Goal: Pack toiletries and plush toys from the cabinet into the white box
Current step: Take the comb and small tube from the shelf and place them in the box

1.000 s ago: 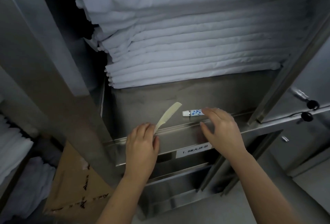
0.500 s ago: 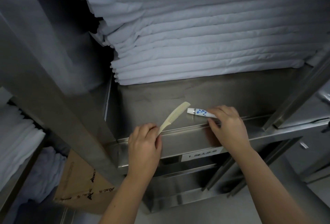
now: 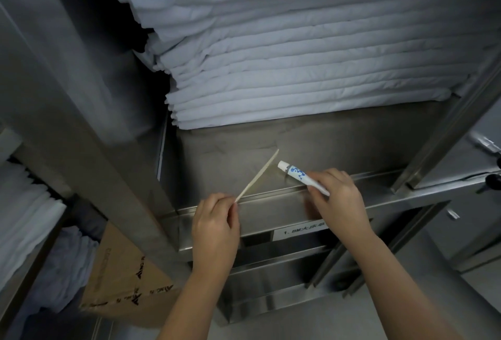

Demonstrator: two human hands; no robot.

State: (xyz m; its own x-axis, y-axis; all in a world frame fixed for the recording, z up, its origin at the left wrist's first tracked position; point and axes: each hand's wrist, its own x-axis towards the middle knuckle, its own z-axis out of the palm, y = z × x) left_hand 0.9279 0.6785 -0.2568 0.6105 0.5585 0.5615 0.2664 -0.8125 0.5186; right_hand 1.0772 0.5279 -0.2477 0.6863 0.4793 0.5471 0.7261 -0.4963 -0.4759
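Left hand (image 3: 215, 227) has thumb and fingertips pinched tight on the near end of the pale comb (image 3: 260, 174), which slants up and right, edge-on, over the steel shelf (image 3: 325, 144). Right hand (image 3: 339, 198), fingers curled around the small white-and-blue tube (image 3: 296, 175), cap pointing toward the comb's tip, just beside it. Both sit at the shelf's front lip, above a printed label (image 3: 298, 232). Behind, folded white linens (image 3: 298, 54) stacked high. Cardboard box (image 3: 119, 272) low left.
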